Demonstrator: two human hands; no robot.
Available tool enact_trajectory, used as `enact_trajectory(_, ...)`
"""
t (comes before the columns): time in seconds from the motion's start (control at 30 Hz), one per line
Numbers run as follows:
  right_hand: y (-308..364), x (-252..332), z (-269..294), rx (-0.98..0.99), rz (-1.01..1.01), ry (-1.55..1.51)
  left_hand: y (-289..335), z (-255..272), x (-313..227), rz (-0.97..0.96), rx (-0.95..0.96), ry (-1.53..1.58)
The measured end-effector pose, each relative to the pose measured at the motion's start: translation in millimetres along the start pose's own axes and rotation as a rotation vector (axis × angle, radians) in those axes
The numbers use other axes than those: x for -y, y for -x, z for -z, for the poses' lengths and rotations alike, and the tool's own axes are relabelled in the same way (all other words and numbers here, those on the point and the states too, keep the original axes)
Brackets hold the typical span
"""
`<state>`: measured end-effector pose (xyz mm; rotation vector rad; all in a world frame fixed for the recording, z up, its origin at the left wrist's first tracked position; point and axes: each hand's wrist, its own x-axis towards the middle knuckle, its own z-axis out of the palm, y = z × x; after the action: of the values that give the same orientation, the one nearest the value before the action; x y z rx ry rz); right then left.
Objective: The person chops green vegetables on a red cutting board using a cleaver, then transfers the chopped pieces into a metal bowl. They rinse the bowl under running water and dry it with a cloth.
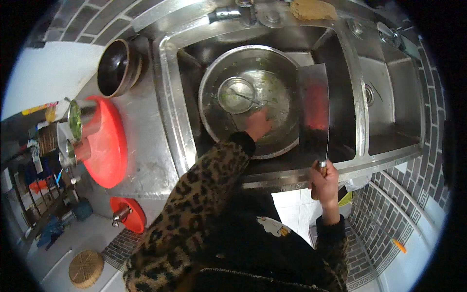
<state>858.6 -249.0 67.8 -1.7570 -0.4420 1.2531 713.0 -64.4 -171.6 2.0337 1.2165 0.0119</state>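
Note:
My right hand [325,182] is closed round the wooden handle of a cleaver [314,92]. Its broad blade points away from me over the right side of the sink, with a red reflection on the metal. A large round steel basin [206,121] sits in the sink, with green scraps inside. My left hand [259,124] is down in this basin, its fingers loosely apart, no grip on anything visible. Just beyond it lies a small metal bowl [236,104] with a thin metal utensil [247,98] in it, perhaps a spoon; its end comes near my fingers.
A faucet [233,15] and a tan sponge-like block [313,9] are along the sink's back edge. On the right is a second sink compartment [384,117]. Left on the steel counter stand a dark brown pot [114,68] and a large red plastic basin [109,151].

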Motion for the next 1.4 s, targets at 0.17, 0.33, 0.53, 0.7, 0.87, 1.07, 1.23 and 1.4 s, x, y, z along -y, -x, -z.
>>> enact_trajectory(0.17,-19.1,16.7,-12.5,0.101,0.052,-0.072,15.5,48.3,12.9,0.784,-0.001,1.491)
enact_trajectory(0.33,-27.1,28.5,-24.3,0.123,0.030,0.012,8.6,48.0,48.4,0.648,-0.122,1.540)
enact_trajectory(0.53,-71.7,7.5,-29.8,0.030,0.198,0.597,10.5,56.9,43.9,0.677,-0.368,1.548)
enact_trajectory(0.7,-145.8,-43.7,-62.0,0.006,0.388,1.073,59.3,106.3,9.1,0.812,-0.355,1.428)
enact_trajectory(0.87,-192.7,-97.5,-102.0,0.074,0.289,1.189,119.8,129.9,0.2,0.699,-0.345,1.428)
enact_trajectory(1.07,-225.5,-167.1,-124.7,0.131,0.278,0.926,143.0,137.1,6.3,0.671,-0.347,1.493)
enact_trajectory(1.23,-241.4,-177.0,-128.7,0.143,0.104,0.604,145.8,139.0,8.3,0.660,-0.362,1.494)
enact_trajectory(1.4,-227.9,-125.7,-130.1,0.470,0.312,1.195,139.4,142.0,11.7,0.656,-0.329,1.453)
